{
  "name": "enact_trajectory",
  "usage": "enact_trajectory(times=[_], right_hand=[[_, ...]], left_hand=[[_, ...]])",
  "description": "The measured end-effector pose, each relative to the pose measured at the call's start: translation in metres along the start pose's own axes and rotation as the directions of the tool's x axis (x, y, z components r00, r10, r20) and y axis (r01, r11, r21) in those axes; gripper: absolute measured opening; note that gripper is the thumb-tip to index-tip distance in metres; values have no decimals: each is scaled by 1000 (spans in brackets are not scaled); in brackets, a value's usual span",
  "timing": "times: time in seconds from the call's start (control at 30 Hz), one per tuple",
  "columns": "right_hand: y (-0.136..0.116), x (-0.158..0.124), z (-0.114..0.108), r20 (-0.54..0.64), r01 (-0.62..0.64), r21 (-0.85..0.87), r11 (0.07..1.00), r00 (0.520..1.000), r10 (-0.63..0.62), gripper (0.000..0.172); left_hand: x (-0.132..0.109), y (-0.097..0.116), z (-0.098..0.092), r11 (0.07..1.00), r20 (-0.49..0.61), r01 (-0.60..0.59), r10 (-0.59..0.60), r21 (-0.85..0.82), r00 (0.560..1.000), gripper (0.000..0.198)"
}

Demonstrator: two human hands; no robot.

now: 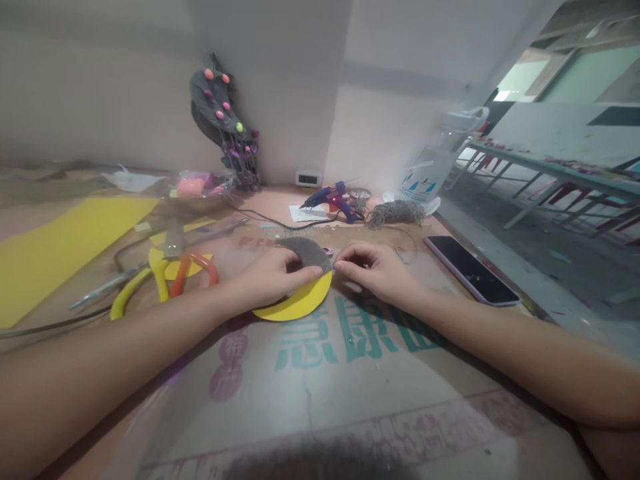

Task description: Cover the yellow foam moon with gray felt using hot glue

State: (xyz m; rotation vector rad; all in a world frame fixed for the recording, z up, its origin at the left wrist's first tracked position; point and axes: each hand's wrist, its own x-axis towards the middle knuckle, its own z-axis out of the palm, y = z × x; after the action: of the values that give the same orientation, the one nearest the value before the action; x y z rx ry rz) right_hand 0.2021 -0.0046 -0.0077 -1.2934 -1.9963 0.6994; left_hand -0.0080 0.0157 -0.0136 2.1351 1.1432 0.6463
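The left hand (286, 268) reached in from the lower left, its wrist low, with the thumb laid flat over the front and the fingers curled out of sight behind; it had hold of a gray crescent piece (310, 251) and a yellow piece (300, 301). Both pieces sat between the hands, above the printed cardboard (280, 417), the yellow one showing below the gray. The right hand (377, 267) came in from the other side, its fingers bent and the tips drawn together against the thumb, right beside the edge of the gray crescent piece; whether anything was pinched there could not be told. Both forearms slanted inward, low over the work surface.

Toward the back left, a clear plastic bag (200, 182) held pink and other brightly colored bits. At the back right stood a translucent jug (429, 163) with a looped handle and a blue and red pattern; its contents could not be made out. A bundle of gray string (397, 213) lay just in front of it, near a blue glue gun (334, 198) with a glowing red light
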Motion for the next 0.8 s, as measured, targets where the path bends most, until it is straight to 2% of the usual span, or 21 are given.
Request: enact_trajectory(times=[0.13, 0.3, 0.43, 0.63, 0.7, 0.8], right_hand=[[2, 1, -3, -11, 43, 12, 999, 999, -42, 26], [4, 1, -6, -96, 71, -12, 997, 993, -71, 29], [2, 1, -5, -86, 81, -38, 996, 993, -84, 28], [12, 14, -18, -79, 200, -284, 938, 970, -231, 23], [18, 20, -21, -34, 234, -338, 912, 965, -260, 28], [25, 28, -19, 149, 396, -337, 854, 918, -367, 34]], left_hand=[[1, -3, 1, 999, -18, 50, -50, -12, 999, 45], [1, -7, 3, 980, 13, 110, -109, -165, 994, 48], [2, -9, 3, 975, -12, 124, -128, -184, 992, 52], [5, -14, 4, 970, -59, 157, -170, -188, 984, 51], [6, -13, 4, 967, -53, 146, -160, -211, 986, 48], [7, -11, 2, 964, -35, 130, -142, -233, 989, 46]])
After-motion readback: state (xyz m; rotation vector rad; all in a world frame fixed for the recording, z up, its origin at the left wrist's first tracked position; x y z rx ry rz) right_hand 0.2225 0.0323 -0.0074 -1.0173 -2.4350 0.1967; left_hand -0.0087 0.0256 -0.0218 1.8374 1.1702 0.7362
